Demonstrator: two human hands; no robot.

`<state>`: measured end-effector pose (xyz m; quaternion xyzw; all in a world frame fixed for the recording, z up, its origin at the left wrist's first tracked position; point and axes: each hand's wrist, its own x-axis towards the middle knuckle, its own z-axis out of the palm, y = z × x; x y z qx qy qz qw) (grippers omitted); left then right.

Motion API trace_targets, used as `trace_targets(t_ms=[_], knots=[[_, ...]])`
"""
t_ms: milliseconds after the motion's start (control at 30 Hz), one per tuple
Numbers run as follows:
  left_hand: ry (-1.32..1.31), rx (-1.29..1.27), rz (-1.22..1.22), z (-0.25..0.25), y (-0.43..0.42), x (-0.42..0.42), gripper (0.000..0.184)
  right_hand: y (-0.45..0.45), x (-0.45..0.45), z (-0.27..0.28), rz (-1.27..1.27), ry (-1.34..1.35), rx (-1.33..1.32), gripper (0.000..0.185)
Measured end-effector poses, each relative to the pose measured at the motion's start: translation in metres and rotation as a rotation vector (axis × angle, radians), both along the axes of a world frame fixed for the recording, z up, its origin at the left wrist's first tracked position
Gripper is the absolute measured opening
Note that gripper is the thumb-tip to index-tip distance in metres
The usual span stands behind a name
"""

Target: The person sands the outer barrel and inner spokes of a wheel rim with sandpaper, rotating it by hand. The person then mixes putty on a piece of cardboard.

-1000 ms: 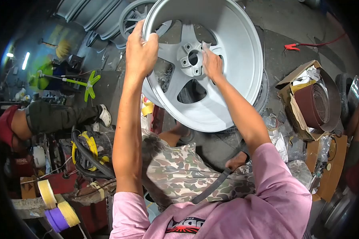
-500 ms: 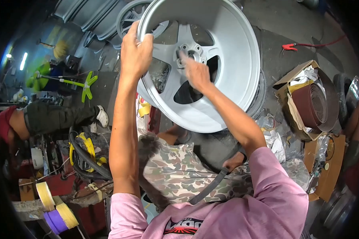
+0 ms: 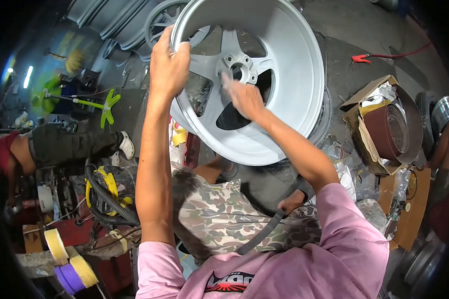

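A grey five-spoke wheel rim (image 3: pixel 295 65), open barrel facing the wearer, lies at the fingers of both hands. The left hand (image 3: pixel 169 70) grips the barrel's left lip, thumb on the inner side and fingers wrapped around the outer. The right hand (image 3: pixel 247 102) reaches into the barrel, its fingertips beside the near-left part of the hub (image 3: pixel 248 61); because of blur, it cannot be told whether these fingers close on anything or touch the metal. Just beyond the left fingers is a second spoked wheel (image 3: pixel 149 30). Well to the right of the right fingers are a red clamp (image 3: pixel 360 59) and, closer to the wearer, a cardboard box (image 3: pixel 354 120) containing a brown roll (image 3: pixel 378 130). Left of the left fingers, well apart, stands a green fan stand (image 3: pixel 107 106).
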<state>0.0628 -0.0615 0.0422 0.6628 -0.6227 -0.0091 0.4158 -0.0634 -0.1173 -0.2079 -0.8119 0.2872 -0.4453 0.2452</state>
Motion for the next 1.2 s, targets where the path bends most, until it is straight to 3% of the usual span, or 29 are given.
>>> trace_targets(t_ms=[33,100,233,300,333,400,433,500,567,633,700,767,867,900,967,1000,1100,1133,1200], knots=[[0.029,0.008,0.019,0.0,-0.001,0.0,0.044,0.013,-0.01,-0.002,-0.008,0.036,-0.104,0.046],[0.06,0.013,0.035,0.002,-0.001,0.0,0.044,0.012,-0.038,-0.018,0.077,0.172,-0.054,0.05],[0.068,0.064,0.049,0.006,0.004,-0.007,0.043,-0.001,-0.055,0.003,0.018,0.217,-0.137,0.049],[0.041,0.002,0.029,0.0,-0.002,0.0,0.044,-0.019,-0.06,0.012,-0.244,-0.016,-0.317,0.037],[-0.011,-0.019,0.044,0.0,-0.001,0.0,0.044,-0.026,-0.058,0.009,-0.241,-0.013,-0.315,0.037],[0.031,0.009,0.042,0.0,0.0,-0.002,0.044,-0.04,-0.056,-0.007,-0.474,0.088,0.027,0.031],[0.066,0.031,0.042,0.002,-0.001,-0.002,0.044,-0.032,-0.049,-0.019,-0.48,0.086,0.022,0.031],[0.052,0.045,0.063,0.004,-0.004,0.002,0.044,-0.001,-0.025,-0.037,-0.393,0.083,0.103,0.029],[0.04,-0.035,0.001,-0.002,-0.001,0.004,0.043,0.04,-0.036,-0.011,-0.105,0.15,0.235,0.027],[0.056,-0.01,-0.011,-0.006,-0.002,0.004,0.042,0.065,-0.05,-0.003,0.185,0.113,0.135,0.025],[0.067,0.025,-0.018,-0.004,-0.003,0.009,0.04,0.05,-0.061,-0.004,0.176,0.101,0.115,0.026],[0.008,0.034,0.003,-0.003,0.002,0.006,0.041,0.014,-0.067,-0.001,-0.12,-0.136,0.477,0.03],[-0.007,0.013,0.0,0.001,-0.001,-0.002,0.042,-0.022,-0.057,-0.007,-0.349,0.032,0.276,0.027],[0.009,0.019,0.001,0.001,0.0,-0.002,0.042,-0.016,-0.054,-0.013,-0.352,0.03,0.275,0.027],[0.024,0.025,0.008,0.003,0.0,0.0,0.042,0.012,-0.05,-0.014,-0.123,0.066,0.136,0.024],[0.025,0.031,0.019,0.002,0.0,0.002,0.043,0.022,-0.055,-0.031,0.041,0.077,0.263,0.024],[0.039,0.054,0.03,0.005,0.001,0.0,0.043,0.023,-0.084,-0.09,0.286,0.283,0.246,0.025],[0.05,0.069,0.031,0.006,0.002,-0.003,0.043,0.019,-0.09,-0.062,0.083,0.17,0.437,0.025],[-0.003,0.016,0.02,0.002,0.002,-0.005,0.041,0.001,-0.089,-0.038,-0.094,0.189,0.268,0.027]])
